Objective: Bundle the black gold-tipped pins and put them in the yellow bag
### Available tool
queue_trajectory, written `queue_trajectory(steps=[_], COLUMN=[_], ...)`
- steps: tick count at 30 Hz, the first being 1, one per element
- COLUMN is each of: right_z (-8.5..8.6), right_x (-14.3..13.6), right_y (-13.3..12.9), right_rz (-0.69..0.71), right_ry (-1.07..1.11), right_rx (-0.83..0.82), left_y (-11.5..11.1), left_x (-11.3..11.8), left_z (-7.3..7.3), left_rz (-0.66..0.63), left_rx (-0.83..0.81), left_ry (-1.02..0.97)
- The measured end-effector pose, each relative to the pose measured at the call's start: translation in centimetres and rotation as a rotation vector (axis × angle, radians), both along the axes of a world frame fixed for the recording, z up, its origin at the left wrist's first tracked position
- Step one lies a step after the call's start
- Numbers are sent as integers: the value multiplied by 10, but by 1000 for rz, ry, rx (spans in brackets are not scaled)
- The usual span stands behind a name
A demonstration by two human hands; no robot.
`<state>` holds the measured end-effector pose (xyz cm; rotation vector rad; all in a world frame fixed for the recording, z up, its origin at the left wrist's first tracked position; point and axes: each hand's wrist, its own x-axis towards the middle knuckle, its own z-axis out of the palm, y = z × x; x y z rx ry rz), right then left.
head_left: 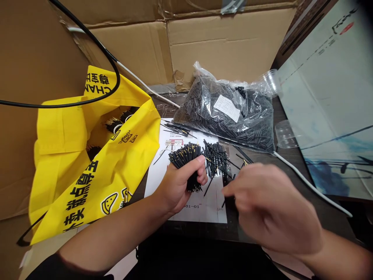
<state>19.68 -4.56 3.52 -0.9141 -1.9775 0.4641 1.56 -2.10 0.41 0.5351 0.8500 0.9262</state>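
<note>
My left hand [189, 175] is wrapped round a thick bundle of short black wires [186, 153] with gold-coloured tips, held upright over a white printed sheet [186, 212]. Just right of the bundle lies a loose pile of similar black wires [218, 157], partly on the sheet. My right hand [271, 206], blurred by motion, hovers to the right of that pile with its fingers curled in. Whatever its fingertips hold, if anything, is hidden or too small to name. More thin wires [179, 128] lie behind the bundle.
A clear bag of small black tubes [227, 109] lies at the back, near clear plastic cups [269, 83]. On the left stands a yellow bag [116, 163] with wire bundles inside. Cardboard [227, 46] walls the back; a white cable [314, 184] crosses the right side.
</note>
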Motion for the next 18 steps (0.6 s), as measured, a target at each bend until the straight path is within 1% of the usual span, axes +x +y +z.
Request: queue_trajectory(steps=[2, 4, 6, 8, 9, 11, 14, 16, 18], right_z=[-4, -12, -17, -18, -17, -13, -6, -4, -5], right_x=[0, -1, 1, 7, 11, 19, 27, 27, 26], right_y=[8, 15, 18, 21, 22, 24, 27, 28, 27], right_rz=[-150, -224, -199, -169, -164, -144, -44, 2, 6], right_ry=[60, 95, 149, 201, 197, 133, 19, -26, -49], right_rx=[-73, -223, -400, -480, -477, -418, -340, -313, -299], left_y=[-2, -3, -3, -3, -3, -3, -2, -2, -1], left_x=[-1, -3, -5, -7, -8, -9, -10, -10, -10], left_z=[-2, -4, -6, -7, -7, -5, -2, -1, -1], left_rz=[-51, -90, -133, -203, -239, -303, -372, -393, -387], left_rx=[84, 140, 184, 234, 252, 277, 307, 320, 331], left_ry=[38, 84, 123, 156, 179, 238, 314, 333, 347])
